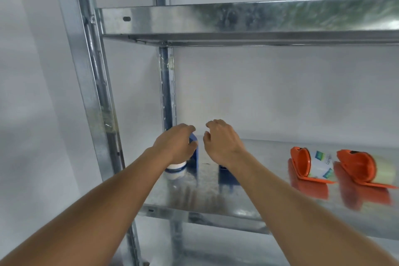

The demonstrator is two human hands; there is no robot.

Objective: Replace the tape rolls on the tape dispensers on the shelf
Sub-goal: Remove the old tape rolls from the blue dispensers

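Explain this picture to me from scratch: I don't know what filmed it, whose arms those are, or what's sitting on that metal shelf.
There is one picture, taken by a camera worn on a person's head, looking forward and down. No machine is involved: the two bare arms belong to the wearer. They reach onto a shiny galvanised metal shelf.

The left hand has its fingers curled round a blue plastic tape dispenser carrying a white tape roll. The right hand hovers beside it, fingers loosely bent, holding nothing. A second blue piece shows under the right wrist, mostly hidden.

Further right lie two orange plastic tape dispensers, one with a printed roll, the other with a pale yellowish roll.
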